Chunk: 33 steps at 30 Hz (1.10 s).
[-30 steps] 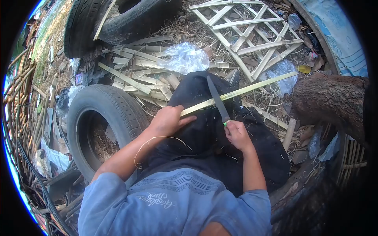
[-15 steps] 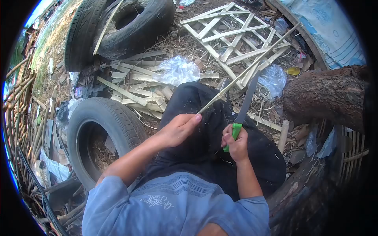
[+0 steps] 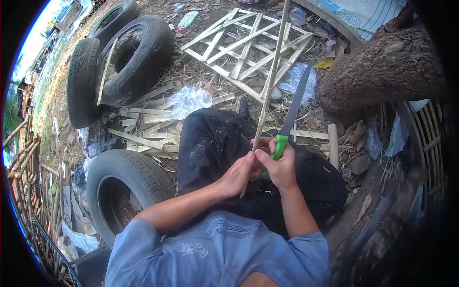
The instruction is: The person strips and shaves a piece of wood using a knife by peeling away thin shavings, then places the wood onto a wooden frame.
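My left hand [image 3: 238, 176] is closed around the lower part of a long, thin bamboo strip [image 3: 271, 79], which rises nearly upright past the top of the view. A short end of the strip sticks out below that hand. In my right hand [image 3: 281, 165] is a knife [image 3: 297, 103] by its green handle, the dark blade pointing up and away to the right of the strip. Both hands meet above my lap, the right thumb close to the strip. Whether the right fingers also press on the strip, I cannot tell.
Beyond my knees lies a bamboo lattice [image 3: 246, 45]. Split bamboo pieces [image 3: 143, 126] and a clear plastic bag [image 3: 189, 101] lie left of it. A tyre [image 3: 129, 184] stands by my left knee, with more tyres [image 3: 131, 62] behind. A thick tree trunk [image 3: 377, 67] is on the right.
The strip has swung from slanting right to nearly upright. My right hand with the knife has moved up and left to my left hand. The view has shifted slightly to the right.
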Motion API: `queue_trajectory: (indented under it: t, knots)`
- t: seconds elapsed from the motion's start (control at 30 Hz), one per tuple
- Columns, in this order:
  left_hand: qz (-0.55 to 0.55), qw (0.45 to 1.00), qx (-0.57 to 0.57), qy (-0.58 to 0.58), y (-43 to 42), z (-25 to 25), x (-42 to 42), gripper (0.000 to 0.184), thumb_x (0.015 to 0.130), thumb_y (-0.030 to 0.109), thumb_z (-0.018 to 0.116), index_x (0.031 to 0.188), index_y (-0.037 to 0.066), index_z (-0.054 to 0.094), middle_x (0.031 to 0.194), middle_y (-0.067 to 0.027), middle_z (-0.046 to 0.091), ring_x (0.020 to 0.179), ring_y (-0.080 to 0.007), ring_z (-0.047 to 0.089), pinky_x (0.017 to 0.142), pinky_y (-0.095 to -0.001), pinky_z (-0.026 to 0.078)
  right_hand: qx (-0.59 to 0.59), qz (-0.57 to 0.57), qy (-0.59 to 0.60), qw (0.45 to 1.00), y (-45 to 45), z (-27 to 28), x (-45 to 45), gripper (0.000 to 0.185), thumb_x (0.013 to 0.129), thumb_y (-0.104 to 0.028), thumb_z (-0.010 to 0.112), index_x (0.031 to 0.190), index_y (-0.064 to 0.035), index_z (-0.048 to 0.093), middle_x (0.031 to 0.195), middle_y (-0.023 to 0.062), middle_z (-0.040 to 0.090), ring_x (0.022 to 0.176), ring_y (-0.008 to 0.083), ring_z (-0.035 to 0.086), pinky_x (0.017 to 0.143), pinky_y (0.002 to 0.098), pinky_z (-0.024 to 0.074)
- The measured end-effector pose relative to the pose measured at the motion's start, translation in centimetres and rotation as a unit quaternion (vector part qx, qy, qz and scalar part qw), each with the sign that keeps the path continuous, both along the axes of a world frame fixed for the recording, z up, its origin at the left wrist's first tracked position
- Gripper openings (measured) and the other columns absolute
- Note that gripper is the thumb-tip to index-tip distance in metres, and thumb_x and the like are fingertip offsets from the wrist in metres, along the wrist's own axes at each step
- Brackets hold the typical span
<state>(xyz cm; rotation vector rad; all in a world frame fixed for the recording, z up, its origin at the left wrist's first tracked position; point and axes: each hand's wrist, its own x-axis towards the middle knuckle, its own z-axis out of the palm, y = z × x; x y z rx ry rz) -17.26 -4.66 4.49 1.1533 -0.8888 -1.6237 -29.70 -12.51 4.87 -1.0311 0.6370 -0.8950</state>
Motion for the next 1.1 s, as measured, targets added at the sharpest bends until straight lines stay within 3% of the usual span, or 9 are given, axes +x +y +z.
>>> queue_trajectory:
  t: [0.2,0.33,0.47,0.67,0.73,0.8,0.9,1.0,1.1]
  knots:
    - [-0.057,0.987,-0.071,-0.131,0.8,-0.2,1.8,0.051,0.104,0.044,0.020,0.113,0.001,0.047,0.098,-0.0054,0.049,0.099,-0.0129,0.047,0.099,-0.0315,0.037,0.030,0.043,0.021,0.998,-0.6,0.1,-0.2,0.030,0.081,0.006,0.065,0.077,-0.0078,0.039,0.094,0.0099,0.062,0.083,0.0121,0.063,0.074,0.0273,0.0527]
    - [0.117,0.982,0.007,-0.149,1.5,0.3,6.4,0.023,0.093,0.015,0.058,0.111,0.004,0.048,0.100,-0.0064,0.051,0.098,-0.0156,0.047,0.088,-0.0295,0.038,-0.005,0.057,0.071,0.996,-0.9,-0.5,-0.5,0.030,0.080,0.007,0.065,0.076,-0.0081,0.039,0.093,0.0080,0.062,0.081,0.0106,0.060,0.076,0.0273,0.0510]
    - [0.127,0.684,-0.294,-0.655,0.7,4.3,11.7,0.050,0.073,0.014,0.075,0.117,0.008,0.053,0.114,-0.0138,0.050,0.116,-0.0296,0.047,0.100,-0.0426,0.036,-0.017,0.101,0.100,0.990,-0.6,-0.6,-0.7,0.021,0.079,0.004,0.068,0.080,-0.0045,0.048,0.090,0.0046,0.063,0.080,0.0076,0.058,0.075,0.0248,0.0486]
    - [-0.096,0.508,-0.327,-0.791,-1.9,9.3,15.5,0.060,0.072,0.039,0.073,0.126,0.024,0.053,0.139,-0.0068,0.043,0.141,-0.0283,0.026,0.117,-0.0542,0.010,0.005,0.193,0.128,0.973,0.4,2.3,-0.1,0.018,0.078,0.000,0.071,0.083,-0.0019,0.054,0.086,0.0026,0.063,0.078,0.0063,0.056,0.074,0.0241,0.0474]
    - [-0.183,0.499,-0.351,-0.771,-2.9,9.8,16.6,0.048,0.073,0.036,0.073,0.115,0.020,0.058,0.128,-0.0064,0.051,0.138,-0.0247,0.032,0.118,-0.0547,0.009,-0.038,0.233,0.160,0.959,0.5,3.1,-0.4,0.020,0.079,0.000,0.071,0.080,-0.0035,0.050,0.087,0.0036,0.064,0.079,0.0061,0.055,0.074,0.0249,0.0470]
    - [-0.286,0.554,-0.298,-0.723,-3.2,8.8,17.8,0.027,0.075,0.027,0.071,0.091,0.011,0.056,0.078,-0.0049,0.060,0.092,-0.0285,0.064,0.094,-0.0474,0.044,-0.049,0.216,0.193,0.956,-1.2,4.3,-1.7,0.022,0.081,-0.002,0.069,0.077,-0.0043,0.048,0.090,0.0040,0.065,0.078,0.0054,0.053,0.074,0.0239,0.0460]
    - [-0.313,0.622,-0.203,-0.689,-1.4,7.7,18.2,0.023,0.078,0.023,0.068,0.090,0.009,0.054,0.069,-0.0091,0.058,0.072,-0.0358,0.061,0.070,-0.0469,0.047,-0.149,0.045,0.224,0.962,-5.6,6.4,-5.3,0.022,0.088,-0.004,0.061,0.109,-0.0008,0.062,0.089,-0.0005,0.058,0.081,0.0060,0.055,0.074,0.0222,0.0472]
    - [-0.271,0.681,-0.129,-0.668,1.3,6.5,18.0,0.022,0.087,0.025,0.059,0.088,0.005,0.050,0.069,-0.0155,0.060,0.067,-0.0397,0.060,0.063,-0.0486,0.046,-0.190,-0.153,0.292,0.925,-8.3,9.8,-9.1,0.013,0.093,-0.007,0.056,0.105,-0.0012,0.055,0.097,0.0091,0.065,0.070,0.0077,0.059,0.052,0.0188,0.0453]
    - [-0.148,0.806,-0.031,-0.572,4.2,4.7,16.6,0.026,0.096,0.027,0.048,0.089,0.002,0.047,0.065,-0.0210,0.057,0.066,-0.0429,0.057,0.064,-0.0507,0.042,-0.183,-0.182,0.242,0.935,-7.7,9.0,-10.7,0.009,0.096,-0.013,0.055,0.093,-0.0062,0.049,0.072,-0.0011,0.052,0.049,0.0015,0.039,0.041,0.0177,0.0294]
